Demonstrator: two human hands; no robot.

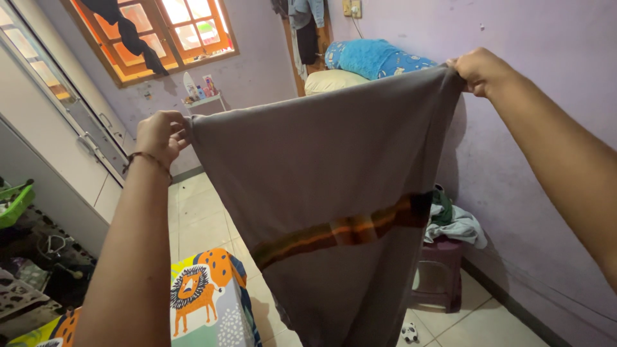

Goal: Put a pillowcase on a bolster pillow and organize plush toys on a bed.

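A grey garment (321,180) with an orange and brown stripe across it hangs spread out in front of me. My left hand (160,135) pinches its upper left corner, and a thin bracelet sits on that wrist. My right hand (479,69) grips the upper right corner, held higher and further away. The cloth is stretched taut between both hands, and its lower edge drops out of view at the bottom.
A bed corner with a lion-print sheet (202,299) lies below. A purple stool (440,273) piled with clothes stands by the lilac wall (546,38). White wardrobe doors (58,148) fill the left. Pillows and a blue blanket (369,58) sit at the back, near a window (160,32).
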